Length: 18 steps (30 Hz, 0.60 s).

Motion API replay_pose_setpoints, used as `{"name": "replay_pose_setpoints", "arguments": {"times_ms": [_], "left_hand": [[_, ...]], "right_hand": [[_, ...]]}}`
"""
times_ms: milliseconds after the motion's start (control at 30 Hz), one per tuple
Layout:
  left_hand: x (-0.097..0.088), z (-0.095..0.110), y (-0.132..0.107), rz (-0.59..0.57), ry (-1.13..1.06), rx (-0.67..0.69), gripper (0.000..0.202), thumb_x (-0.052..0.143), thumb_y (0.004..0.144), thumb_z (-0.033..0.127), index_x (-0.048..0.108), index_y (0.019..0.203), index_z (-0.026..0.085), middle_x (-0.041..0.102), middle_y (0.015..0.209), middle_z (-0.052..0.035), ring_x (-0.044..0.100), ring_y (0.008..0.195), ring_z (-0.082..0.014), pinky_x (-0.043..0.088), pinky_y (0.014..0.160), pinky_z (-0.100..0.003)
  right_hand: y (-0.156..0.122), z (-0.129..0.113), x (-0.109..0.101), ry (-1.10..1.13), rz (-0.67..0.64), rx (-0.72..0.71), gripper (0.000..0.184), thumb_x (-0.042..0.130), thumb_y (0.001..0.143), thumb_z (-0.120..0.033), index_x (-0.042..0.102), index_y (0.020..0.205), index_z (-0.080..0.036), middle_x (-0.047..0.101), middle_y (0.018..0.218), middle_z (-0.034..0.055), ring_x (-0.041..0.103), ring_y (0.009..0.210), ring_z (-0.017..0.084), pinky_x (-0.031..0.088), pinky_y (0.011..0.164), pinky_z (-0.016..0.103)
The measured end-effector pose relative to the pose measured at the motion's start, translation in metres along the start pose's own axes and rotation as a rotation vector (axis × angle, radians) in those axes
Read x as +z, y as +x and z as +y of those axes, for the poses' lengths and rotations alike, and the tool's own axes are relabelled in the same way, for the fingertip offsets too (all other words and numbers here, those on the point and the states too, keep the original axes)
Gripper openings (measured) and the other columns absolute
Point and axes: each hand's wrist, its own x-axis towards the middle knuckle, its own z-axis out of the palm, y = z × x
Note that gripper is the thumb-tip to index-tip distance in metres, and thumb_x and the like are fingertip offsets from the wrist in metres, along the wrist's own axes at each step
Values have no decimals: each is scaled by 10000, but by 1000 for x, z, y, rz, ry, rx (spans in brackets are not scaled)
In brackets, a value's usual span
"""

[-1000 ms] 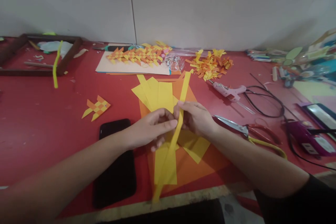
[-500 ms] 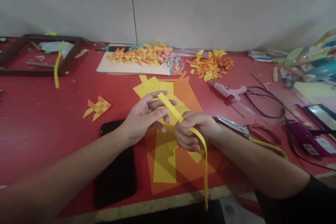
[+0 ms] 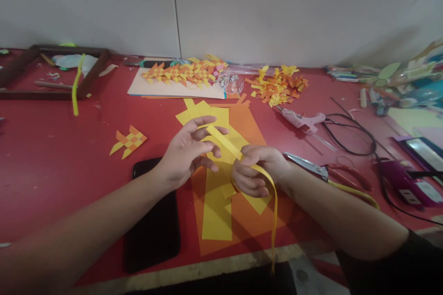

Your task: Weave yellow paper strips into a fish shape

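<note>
- Head view: right hand [image 3: 254, 170] pinches the strip [image 3: 224, 142]!
- Left hand [image 3: 192, 152] open, fingers spread beside the strip's tip.
- Fish [image 3: 128, 141] at left hand's nine o'clock; scissors [image 3: 307, 165] at right hand's three.

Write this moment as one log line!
right hand: holding yellow strip | left hand: open, near strip's end | paper fish: on red table

clock centred on paper sheets [image 3: 217, 221]: phone [image 3: 155, 230] at 8, single fish [image 3: 129, 142] at 10, frame [image 3: 38, 95] further out at 10, pad [image 3: 145, 86] at 11 with fish row [image 3: 180, 74] on it, scrap pile [image 3: 278, 85] at 1, glue gun [image 3: 302, 120] at 2, scissors [image 3: 321, 172] at 3. strip [image 3: 224, 141] in right hand [image 3: 258, 170], over the sheets.
</note>
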Motion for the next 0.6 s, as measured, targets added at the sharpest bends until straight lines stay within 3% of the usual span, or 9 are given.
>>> {"name": "replay_pose_setpoints", "arguments": {"times_ms": [367,600], "left_hand": [[-1,-4,2,36,23,72,188,662,834,178,604,1009,213,679,1057,-11,594,577,-39,571,468,-160],[-3,-4,2,22,51,59,312,685,805,169,612,1101,235,659,1194,-38,646,682,-73,598,517,-183]], "right_hand": [[1,0,1,-8,34,-11,339,506,782,-255,414,463,-186,411,409,-13,389,313,108,279,294,220],[1,-1,-3,39,24,-34,370,521,773,-298,390,442,-196,379,382,-18,341,288,100,254,273,219]]}}
